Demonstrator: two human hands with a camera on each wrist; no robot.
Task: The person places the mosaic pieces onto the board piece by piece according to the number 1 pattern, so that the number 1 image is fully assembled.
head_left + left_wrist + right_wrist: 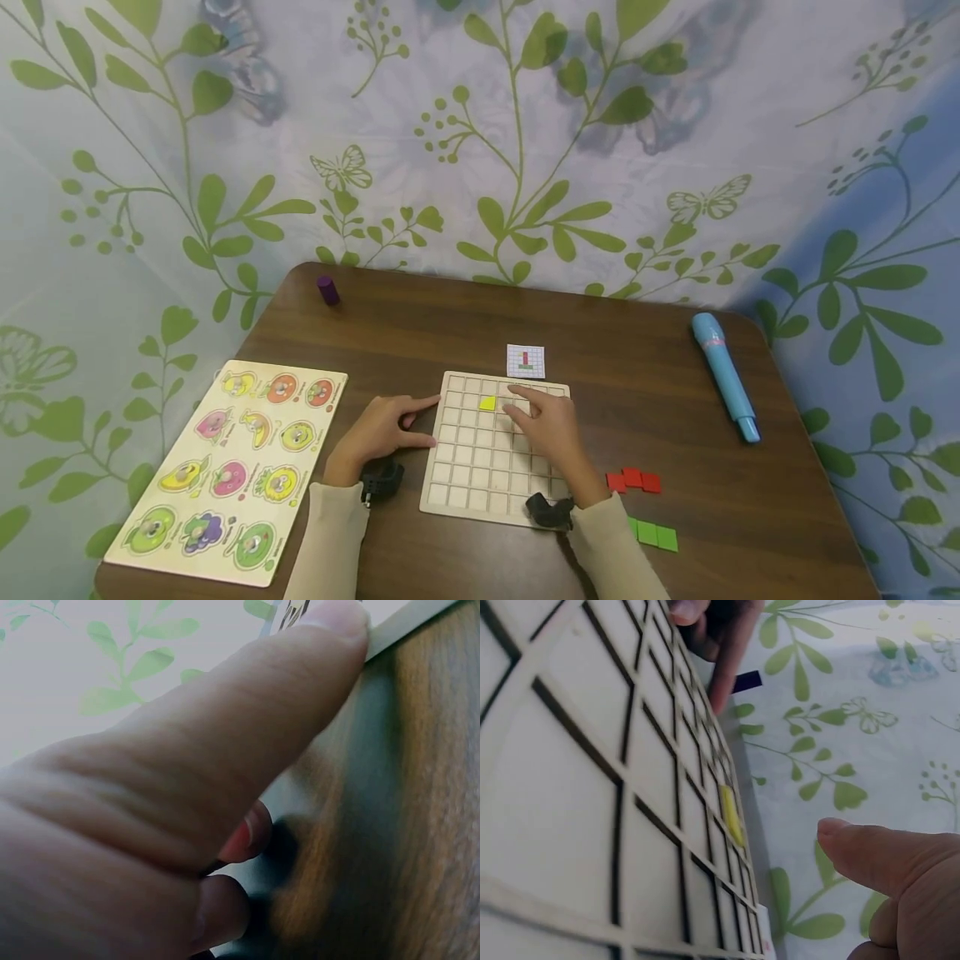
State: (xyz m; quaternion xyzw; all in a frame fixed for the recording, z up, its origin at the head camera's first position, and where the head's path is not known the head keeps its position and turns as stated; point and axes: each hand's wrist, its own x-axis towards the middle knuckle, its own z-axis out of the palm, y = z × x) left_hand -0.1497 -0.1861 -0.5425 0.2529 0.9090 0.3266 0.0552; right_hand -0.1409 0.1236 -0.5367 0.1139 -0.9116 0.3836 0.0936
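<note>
Pale gridded board on tabletop, bright yellow tile in cell toward 12 o'clock, right hand at tile's 3 o'clock blocking part of board, fingers apart, empty, left hand at board's 9 o'clock edge, fingers wide, card at 12, green tiles at 4

The right sleeve covers (partly) the leftmost green tile.

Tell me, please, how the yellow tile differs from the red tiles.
The yellow tile sits on the grid board, while the red tiles lie on the table. One yellow tile shows, but three red tiles show, in an uneven row. All look small, flat and squarish.
</note>
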